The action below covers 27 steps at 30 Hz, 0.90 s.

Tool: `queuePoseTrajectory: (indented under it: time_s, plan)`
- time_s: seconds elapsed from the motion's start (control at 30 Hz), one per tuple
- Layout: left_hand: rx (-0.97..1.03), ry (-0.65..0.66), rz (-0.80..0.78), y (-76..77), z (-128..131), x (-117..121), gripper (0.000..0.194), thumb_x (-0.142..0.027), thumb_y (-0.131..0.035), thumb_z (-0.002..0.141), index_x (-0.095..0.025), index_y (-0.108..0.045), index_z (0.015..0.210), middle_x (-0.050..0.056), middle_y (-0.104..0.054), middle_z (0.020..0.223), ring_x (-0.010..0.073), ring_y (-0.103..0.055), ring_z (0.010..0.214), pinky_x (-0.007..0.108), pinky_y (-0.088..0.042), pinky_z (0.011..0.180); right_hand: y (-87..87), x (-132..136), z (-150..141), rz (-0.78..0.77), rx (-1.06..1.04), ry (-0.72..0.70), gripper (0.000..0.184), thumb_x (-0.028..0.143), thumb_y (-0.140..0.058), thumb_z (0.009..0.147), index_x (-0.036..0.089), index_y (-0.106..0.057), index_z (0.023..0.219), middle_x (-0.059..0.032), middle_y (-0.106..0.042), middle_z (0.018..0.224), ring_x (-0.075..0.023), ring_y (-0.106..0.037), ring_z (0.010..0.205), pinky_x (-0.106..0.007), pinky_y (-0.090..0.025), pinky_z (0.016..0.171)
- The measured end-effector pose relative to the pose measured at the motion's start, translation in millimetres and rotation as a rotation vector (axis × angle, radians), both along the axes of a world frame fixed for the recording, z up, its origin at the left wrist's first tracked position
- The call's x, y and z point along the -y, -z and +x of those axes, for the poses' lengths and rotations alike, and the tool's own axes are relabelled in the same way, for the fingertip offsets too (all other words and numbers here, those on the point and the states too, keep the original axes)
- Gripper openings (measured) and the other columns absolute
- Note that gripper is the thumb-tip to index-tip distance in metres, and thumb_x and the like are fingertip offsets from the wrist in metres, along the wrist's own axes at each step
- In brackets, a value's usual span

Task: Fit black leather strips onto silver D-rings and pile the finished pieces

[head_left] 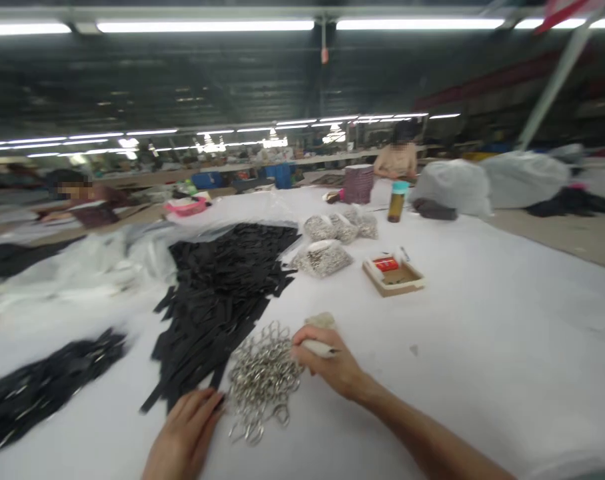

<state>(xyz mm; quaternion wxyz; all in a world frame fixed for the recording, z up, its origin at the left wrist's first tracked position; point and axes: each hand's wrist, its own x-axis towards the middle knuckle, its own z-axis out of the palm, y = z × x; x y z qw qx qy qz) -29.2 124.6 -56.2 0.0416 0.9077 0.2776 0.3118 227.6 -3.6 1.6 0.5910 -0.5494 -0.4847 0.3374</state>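
Note:
A heap of silvery metal rings and hooks [265, 373] lies on the white table between my hands. My right hand [332, 367] is closed at the heap's right edge, with a white pen-shaped tool [318, 347] held across it, its darker tip pointing right. Whether those fingertips also pinch a ring cannot be made out. On the left, my left hand [187, 423] has its fingers pressed together at the lower end of a black fabric strip [218, 377]. That strip reaches from a big pile of black strips [217, 287] behind it.
Clear bags of metal parts [322, 259] stand behind the heap, beside a small open box [395, 283] with a red item. More black strips with metal pieces [47, 380] lie far left. A turquoise-lidded bottle [397, 202] stands farther back. Two people work at the left and back.

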Motion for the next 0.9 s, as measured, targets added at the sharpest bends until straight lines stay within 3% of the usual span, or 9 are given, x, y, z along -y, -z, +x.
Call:
queuePoseTrajectory:
  time_s: [0.13, 0.3, 0.5, 0.7, 0.9]
  plan:
    - [-0.127, -0.062, -0.157, -21.5, 6.3, 24.0, 0.025, -0.023, -0.042, 0.085, -0.019, -0.065, 0.09, 0.009, -0.064, 0.089, 0.022, -0.057, 0.084, 0.035, -0.049, 0.076, 0.4, 7.7, 2.8, -0.091, 0.149, 0.016, 0.015, 0.034, -0.057, 0.078, 0.019, -0.059, 0.081, 0.002, -0.054, 0.061, -0.0104, -0.047, 0.05, -0.022, -0.039, 0.049]
    - [-0.151, -0.219, -0.256, -20.6, 8.2, 32.1, 0.018, -0.018, -0.046, 0.083, -0.019, -0.063, 0.089, 0.006, -0.062, 0.09, 0.0187, -0.055, 0.087, 0.029, -0.047, 0.078, 7.8, 7.3, 8.5, -0.162, 0.287, 0.045, 0.019, 0.039, -0.057, 0.079, 0.021, -0.059, 0.083, 0.0011, -0.057, 0.063, -0.0129, -0.051, 0.054, -0.025, -0.041, 0.053]
    - [-0.124, -0.32, -0.356, -27.7, -3.6, 43.8, 0.024, -0.016, -0.049, 0.08, -0.018, -0.058, 0.102, 0.009, -0.056, 0.107, 0.0218, -0.049, 0.101, 0.034, -0.041, 0.088, 15.5, 7.9, 9.1, -0.171, 0.349, 0.073, 0.02, 0.039, -0.058, 0.078, 0.021, -0.06, 0.084, 0.0018, -0.055, 0.054, -0.0143, -0.052, 0.053, -0.025, -0.043, 0.05]
    - [-0.189, -0.379, -0.572, -38.0, 0.0, 39.9, 0.015, -0.016, -0.05, 0.075, -0.022, -0.062, 0.082, 0.003, -0.057, 0.087, 0.0191, -0.055, 0.082, 0.03, -0.041, 0.072, 15.6, 7.8, 6.4, -0.188, 0.388, 0.058, 0.021, 0.041, -0.056, 0.079, 0.021, -0.06, 0.084, 0.0019, -0.055, 0.052, -0.0144, -0.052, 0.049, -0.025, -0.043, 0.046]
    - [-0.059, -0.428, -0.86, -45.9, 8.6, 26.7, 0.01, -0.009, -0.059, 0.059, -0.019, -0.06, 0.063, -0.004, -0.049, 0.055, 0.0138, -0.048, 0.058, 0.025, -0.035, 0.057, 15.2, 10.1, 3.4, -0.099, 0.415, 0.075, 0.02, 0.04, -0.058, 0.078, 0.021, -0.06, 0.085, 0.0009, -0.055, 0.056, -0.0158, -0.054, 0.055, -0.026, -0.044, 0.05]
